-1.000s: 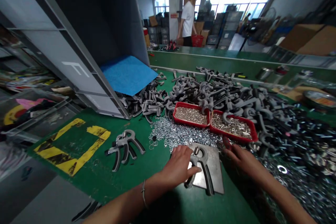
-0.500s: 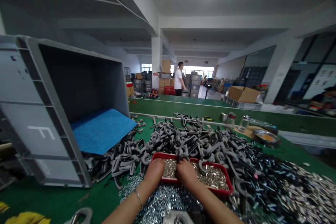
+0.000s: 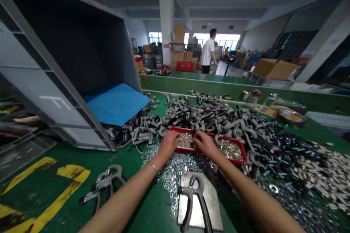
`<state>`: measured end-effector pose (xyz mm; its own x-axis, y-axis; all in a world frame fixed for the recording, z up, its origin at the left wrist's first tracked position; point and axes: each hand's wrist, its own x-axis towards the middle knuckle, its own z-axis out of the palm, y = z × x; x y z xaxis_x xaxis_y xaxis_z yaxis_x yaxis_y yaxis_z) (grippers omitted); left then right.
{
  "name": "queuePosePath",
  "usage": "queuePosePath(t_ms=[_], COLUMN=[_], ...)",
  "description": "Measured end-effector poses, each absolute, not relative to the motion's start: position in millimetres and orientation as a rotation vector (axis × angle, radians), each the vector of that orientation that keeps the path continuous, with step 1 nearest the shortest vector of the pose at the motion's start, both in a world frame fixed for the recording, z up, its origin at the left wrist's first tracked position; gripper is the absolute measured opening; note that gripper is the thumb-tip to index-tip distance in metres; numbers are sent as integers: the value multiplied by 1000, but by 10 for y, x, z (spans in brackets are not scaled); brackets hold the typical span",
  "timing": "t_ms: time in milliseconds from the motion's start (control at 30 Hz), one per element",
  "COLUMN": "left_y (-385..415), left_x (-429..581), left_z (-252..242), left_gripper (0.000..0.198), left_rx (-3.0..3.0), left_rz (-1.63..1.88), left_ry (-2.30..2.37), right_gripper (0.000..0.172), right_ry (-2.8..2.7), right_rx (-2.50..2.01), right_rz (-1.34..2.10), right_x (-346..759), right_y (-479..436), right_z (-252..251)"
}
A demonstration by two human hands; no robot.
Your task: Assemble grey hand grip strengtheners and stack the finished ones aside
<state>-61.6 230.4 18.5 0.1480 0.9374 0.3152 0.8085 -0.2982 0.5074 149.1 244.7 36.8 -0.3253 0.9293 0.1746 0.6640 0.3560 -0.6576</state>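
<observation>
Where the worn steel plate lies nearest, a grey hand gripper rests on it, short of the red plastic tray; small silver nuts spill between. Left hand and right hand, half-curled, press into small silver parts in the tray, any hold unclear; grey plastic handles heap behind it.

a shallow red tray sits low in the centre of the frame, filled with small silver metal pieces — the left hand and right hand both reach in, fingers among them
</observation>
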Motion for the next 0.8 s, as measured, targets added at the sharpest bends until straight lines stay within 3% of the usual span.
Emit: queuePosePath(t_ms=[167, 267, 400, 800], left_y=[1528, 1017, 718, 515], left_x=[-952, -963, -704, -613], left_z=[114, -2, -79, 96], left_gripper=[21, 20, 14, 18], left_rx=[1810, 1441, 1417, 1282], left_rz=[1043, 999, 899, 903], left_ry=[1617, 1493, 1452, 1329], right_gripper=[25, 26, 27, 17], right_ry=[-1736, -1345, -910, -2073], right_rx=[-1304, -1304, -1247, -1265], right_rz=[975, 1245, 1523, 836], right_x=[1913, 2140, 2153, 1788], right_y=[1697, 1109, 643, 836], right_z=[357, 188, -24, -16])
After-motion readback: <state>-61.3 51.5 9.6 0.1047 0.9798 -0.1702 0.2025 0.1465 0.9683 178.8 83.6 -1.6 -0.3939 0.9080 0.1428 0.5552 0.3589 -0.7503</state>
